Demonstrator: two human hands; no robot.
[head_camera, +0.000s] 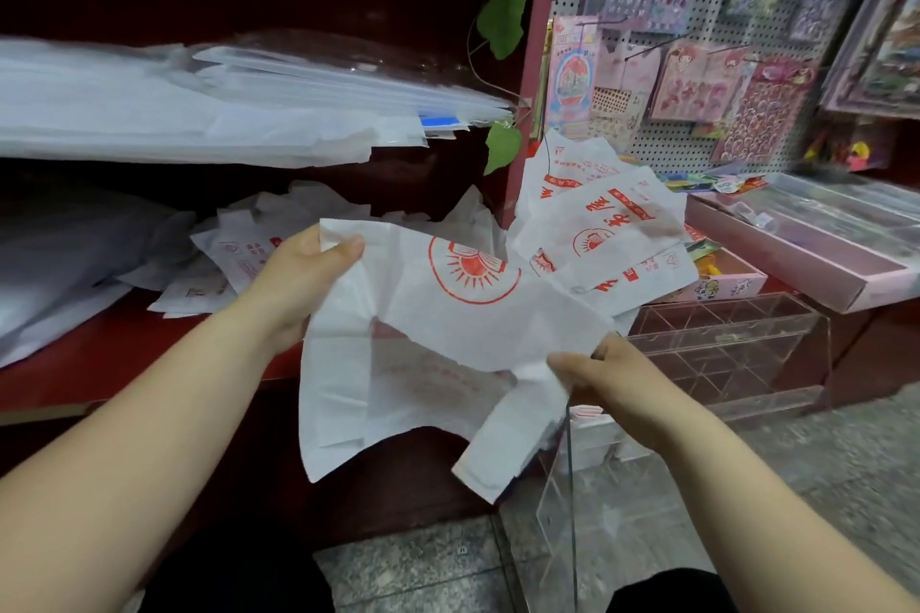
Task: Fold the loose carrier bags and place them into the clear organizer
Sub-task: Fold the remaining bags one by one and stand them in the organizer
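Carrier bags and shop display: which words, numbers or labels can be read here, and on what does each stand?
No text can be quoted with confidence.
Held carrier bag: red round emblem only; the faint red print below is too pale.
Loose carrier bags: red characters, blurred and turned, unreadable.
Sticker packs on the pegboard: print too small.

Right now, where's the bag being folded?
Centre of the head view: the carrier bag hangs between the left hand at its upper-left edge and the right hand lower right, before the red shelf.
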